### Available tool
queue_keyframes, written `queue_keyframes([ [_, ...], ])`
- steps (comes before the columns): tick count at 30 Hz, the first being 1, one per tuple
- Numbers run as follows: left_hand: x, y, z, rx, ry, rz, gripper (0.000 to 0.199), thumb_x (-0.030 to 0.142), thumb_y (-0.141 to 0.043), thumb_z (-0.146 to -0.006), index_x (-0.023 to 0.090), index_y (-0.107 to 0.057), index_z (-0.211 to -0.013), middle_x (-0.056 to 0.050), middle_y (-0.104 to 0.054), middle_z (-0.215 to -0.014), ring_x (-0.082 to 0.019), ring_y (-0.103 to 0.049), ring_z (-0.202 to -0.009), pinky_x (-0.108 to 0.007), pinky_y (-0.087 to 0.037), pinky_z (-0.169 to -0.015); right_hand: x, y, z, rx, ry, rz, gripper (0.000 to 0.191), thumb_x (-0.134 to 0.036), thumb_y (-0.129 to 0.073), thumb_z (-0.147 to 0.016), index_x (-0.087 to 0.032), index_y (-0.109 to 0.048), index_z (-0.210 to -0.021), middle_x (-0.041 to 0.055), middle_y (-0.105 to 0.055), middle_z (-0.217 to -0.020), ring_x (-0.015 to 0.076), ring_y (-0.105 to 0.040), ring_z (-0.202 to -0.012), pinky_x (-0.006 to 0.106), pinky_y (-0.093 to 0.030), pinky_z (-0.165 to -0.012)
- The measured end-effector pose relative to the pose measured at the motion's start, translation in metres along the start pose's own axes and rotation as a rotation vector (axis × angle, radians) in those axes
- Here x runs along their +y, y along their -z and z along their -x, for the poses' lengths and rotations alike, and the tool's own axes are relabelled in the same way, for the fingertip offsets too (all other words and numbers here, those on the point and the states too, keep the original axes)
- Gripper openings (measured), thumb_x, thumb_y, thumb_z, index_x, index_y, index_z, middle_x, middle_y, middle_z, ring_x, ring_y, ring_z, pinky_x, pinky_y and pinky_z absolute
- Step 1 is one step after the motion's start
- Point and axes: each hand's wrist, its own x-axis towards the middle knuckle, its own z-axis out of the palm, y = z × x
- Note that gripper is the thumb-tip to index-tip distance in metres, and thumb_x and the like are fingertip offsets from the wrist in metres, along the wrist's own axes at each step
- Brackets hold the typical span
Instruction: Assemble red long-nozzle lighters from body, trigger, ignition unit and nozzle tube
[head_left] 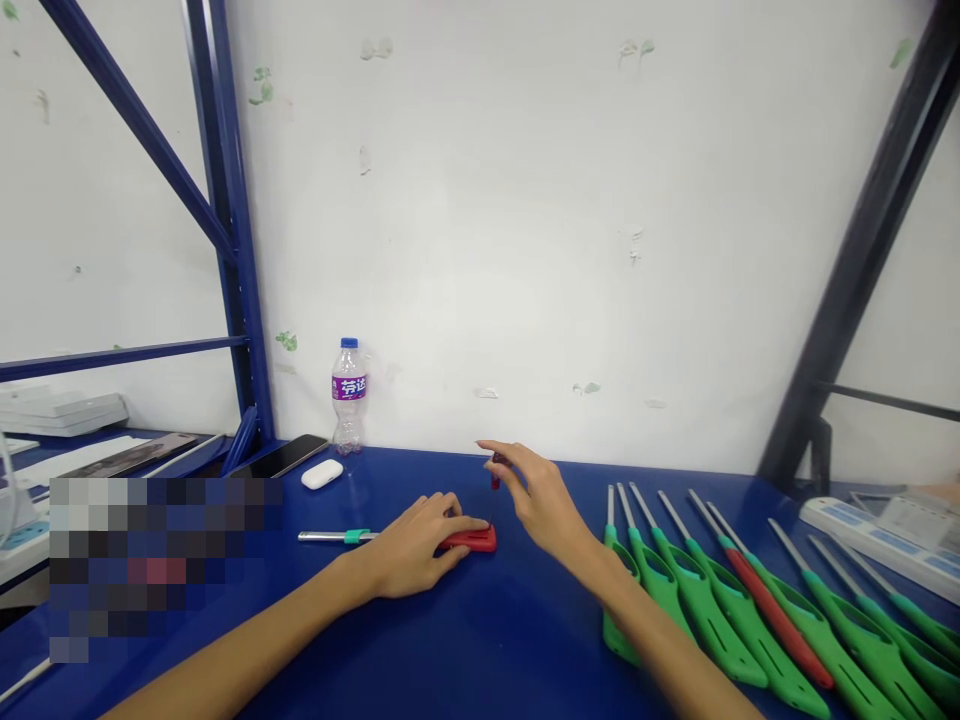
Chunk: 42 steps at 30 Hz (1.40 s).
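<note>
A red-handled lighter (480, 540) lies on the blue table (480, 640), its metal tube (322, 537) and teal collar pointing left. My left hand (420, 548) is closed over its middle, fingers pressing on the red handle and hiding part of it. Above the handle's right end, my right hand (536, 490) pinches a small screwdriver (496, 480) with a dark red grip. The screwdriver stands upright, and its thin shaft reaches down to the handle. Whether the tip sits in a screw is too small to tell.
Several green lighters (705, 600) and one red lighter (780, 620) lie fanned out at the right, beside a power strip (885, 540). A bottle (349, 400), white case (322, 474) and phone (289, 456) are at the back left.
</note>
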Motion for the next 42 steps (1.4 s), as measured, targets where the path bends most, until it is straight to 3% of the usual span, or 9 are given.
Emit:
queue_keyframes([
  [4, 0.001, 0.001, 0.0, -0.008, 0.005, 0.001, 0.037, 0.032, -0.049, -0.099, 0.038, -0.054, -0.136, -0.004, -0.056, -0.108, -0.022, -0.053, -0.097, -0.035, -0.041, -0.086, 0.0, 0.0, 0.002, 0.042, 0.009, 0.234, 0.033, -0.037, -0.046, -0.101, -0.027, -0.062, -0.128, 0.0079, -0.066, -0.096, 0.0246, -0.061, -0.092, 0.041, -0.046, -0.088],
  [9, -0.001, 0.0, 0.001, 0.006, -0.006, 0.014, 0.038, 0.033, -0.05, -0.099, 0.037, -0.054, -0.136, -0.004, -0.056, -0.108, -0.021, -0.055, -0.096, -0.033, -0.042, -0.086, 0.004, 0.002, 0.0, 0.015, -0.017, -0.047, 0.037, -0.027, -0.037, -0.104, -0.029, -0.056, -0.135, 0.0054, -0.068, -0.107, 0.0189, -0.064, -0.095, 0.034, -0.049, -0.087],
  [13, -0.003, -0.001, 0.001, 0.011, -0.01, 0.017, 0.037, 0.034, -0.049, -0.099, 0.038, -0.054, -0.136, -0.004, -0.056, -0.108, -0.021, -0.055, -0.096, -0.033, -0.042, -0.086, 0.008, 0.004, -0.001, 0.08, -0.056, 0.072, 0.026, -0.033, -0.052, -0.099, -0.028, -0.068, -0.119, 0.003, -0.068, -0.089, 0.0203, -0.064, -0.086, 0.036, -0.048, -0.086],
  [18, -0.001, 0.0, 0.001, 0.011, -0.002, 0.019, 0.038, 0.033, -0.05, -0.099, 0.037, -0.054, -0.136, -0.004, -0.056, -0.108, -0.021, -0.054, -0.097, -0.033, -0.042, -0.086, 0.006, 0.006, 0.001, 0.042, -0.026, -0.047, 0.033, -0.029, -0.042, -0.103, -0.03, -0.062, -0.129, 0.0037, -0.069, -0.112, 0.0184, -0.064, -0.1, 0.032, -0.048, -0.09],
  [23, 0.0, 0.0, 0.001, -0.003, 0.011, 0.012, 0.039, 0.031, -0.051, -0.098, 0.039, -0.053, -0.136, -0.004, -0.056, -0.11, -0.022, -0.054, -0.098, -0.035, -0.042, -0.088, 0.004, -0.001, 0.003, 0.145, -0.045, -0.027, 0.021, -0.033, -0.056, -0.097, -0.027, -0.07, -0.112, 0.0012, -0.068, -0.089, 0.0166, -0.066, -0.08, 0.03, -0.049, -0.082],
  [29, 0.0, 0.0, 0.002, -0.016, 0.024, 0.021, 0.039, 0.031, -0.05, -0.098, 0.04, -0.053, -0.136, -0.003, -0.056, -0.11, -0.022, -0.054, -0.097, -0.036, -0.042, -0.088, 0.003, 0.001, 0.002, 0.061, -0.065, -0.095, 0.035, -0.03, -0.042, -0.103, -0.03, -0.062, -0.131, 0.0033, -0.07, -0.107, 0.0184, -0.066, -0.098, 0.031, -0.049, -0.089],
  [34, -0.002, 0.0, 0.001, -0.027, 0.024, 0.026, 0.038, 0.033, -0.048, -0.1, 0.041, -0.052, -0.137, -0.003, -0.055, -0.11, -0.021, -0.053, -0.098, -0.037, -0.042, -0.09, 0.003, 0.003, 0.0, 0.121, -0.063, -0.012, 0.025, -0.032, -0.055, -0.098, -0.029, -0.07, -0.117, 0.0031, -0.068, -0.09, 0.019, -0.066, -0.085, 0.031, -0.049, -0.082],
  [39, -0.008, -0.005, -0.001, -0.013, 0.028, 0.069, 0.039, 0.035, -0.045, -0.101, 0.043, -0.049, -0.139, -0.003, -0.054, -0.113, -0.021, -0.054, -0.101, -0.035, -0.041, -0.092, -0.002, 0.011, -0.004, 0.06, -0.033, -0.138, 0.028, -0.027, -0.048, -0.101, -0.028, -0.072, -0.115, 0.0033, -0.071, -0.108, 0.0177, -0.066, -0.1, 0.03, -0.048, -0.09],
  [42, -0.011, -0.007, -0.002, -0.016, 0.023, 0.102, 0.039, 0.035, -0.044, -0.101, 0.043, -0.049, -0.139, -0.002, -0.054, -0.113, -0.019, -0.054, -0.101, -0.033, -0.042, -0.092, 0.0, 0.014, -0.006, 0.057, -0.053, -0.186, 0.026, -0.026, -0.051, -0.1, -0.029, -0.072, -0.115, 0.001, -0.074, -0.103, 0.0158, -0.068, -0.093, 0.027, -0.05, -0.086],
])
